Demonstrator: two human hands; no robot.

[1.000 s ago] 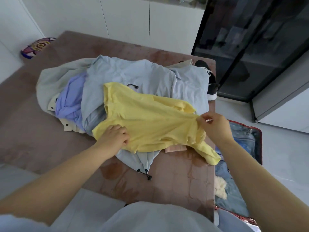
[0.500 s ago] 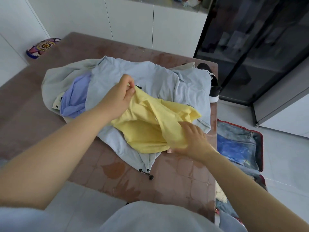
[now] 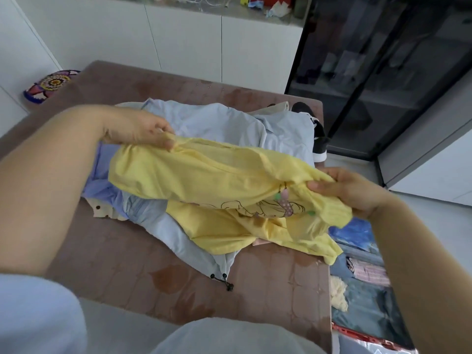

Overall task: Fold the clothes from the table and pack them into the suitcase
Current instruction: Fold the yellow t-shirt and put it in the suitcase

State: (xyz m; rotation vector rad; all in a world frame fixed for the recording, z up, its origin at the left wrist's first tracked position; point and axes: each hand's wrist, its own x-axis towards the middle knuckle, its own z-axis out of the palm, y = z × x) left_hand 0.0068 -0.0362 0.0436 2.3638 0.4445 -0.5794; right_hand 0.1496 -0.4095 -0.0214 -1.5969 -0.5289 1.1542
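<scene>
Beside dark cabinet (image 3: 383,72), brown table (image 3: 115,251)

Yellow tee (image 3: 204,172) w/ cartoon print, bunched, stretched above clothes pile (image 3: 224,126) on table (image 3: 115,251); suitcase (image 3: 357,334) open, floor, right.

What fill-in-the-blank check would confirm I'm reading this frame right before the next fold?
1. The left hand and right hand both hold a ____ shirt.
2. The open suitcase lies on the floor to the ____ of the table.
3. The shoe at the table's far corner is black and ____.
Missing words: yellow; right; white.
</scene>
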